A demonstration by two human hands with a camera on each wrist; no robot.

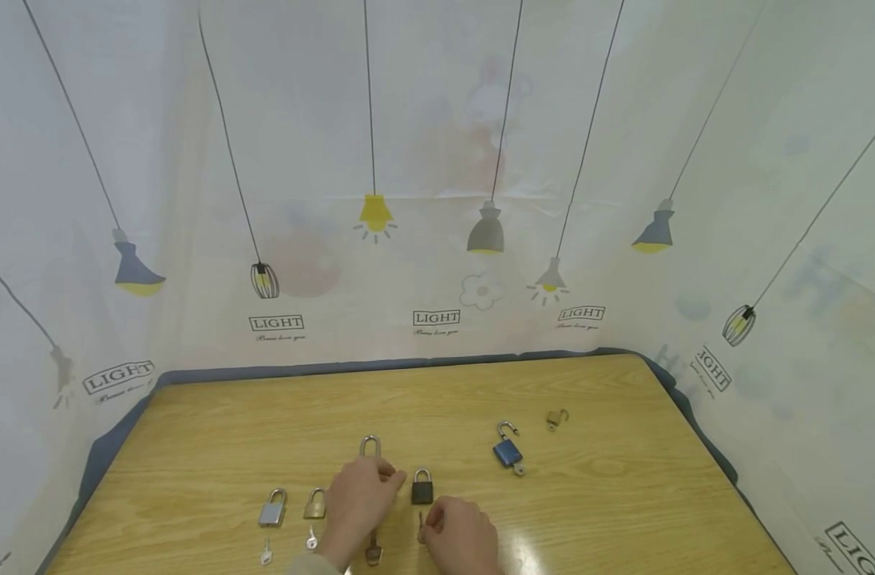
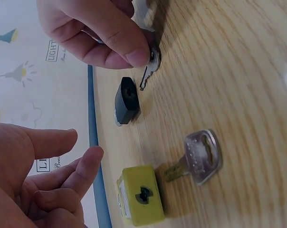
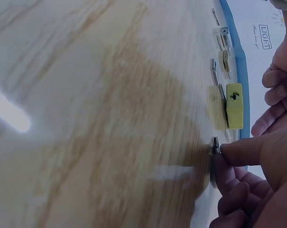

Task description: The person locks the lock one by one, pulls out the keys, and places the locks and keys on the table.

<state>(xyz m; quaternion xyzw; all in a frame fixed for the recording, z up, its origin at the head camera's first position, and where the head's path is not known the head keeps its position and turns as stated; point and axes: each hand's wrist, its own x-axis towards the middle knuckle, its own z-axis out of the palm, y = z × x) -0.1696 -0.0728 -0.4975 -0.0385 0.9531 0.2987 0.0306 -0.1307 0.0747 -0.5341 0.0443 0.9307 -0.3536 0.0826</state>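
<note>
My right hand (image 1: 462, 535) pinches a small silver key (image 2: 152, 66) between thumb and fingertips, at the table surface. Just beyond that key stands the black padlock (image 1: 422, 489) with its shackle closed; in the left wrist view its keyhole faces my side. My left hand (image 1: 362, 495) hovers to the left, thumb and forefinger apart, holding nothing. Under it is a yellow padlock (image 2: 142, 195), whose body is hidden by the hand in the head view while its long shackle (image 1: 370, 444) shows. A larger key (image 2: 198, 159) lies before the yellow padlock.
On the left lie a silver padlock (image 1: 271, 511) and a brass padlock (image 1: 314, 505), with small keys (image 1: 267, 552) in front of them. Farther right are an opened blue padlock (image 1: 508, 454) and a small opened brass padlock (image 1: 552, 419). A printed curtain (image 1: 437, 263) surrounds the wooden table (image 1: 624, 495).
</note>
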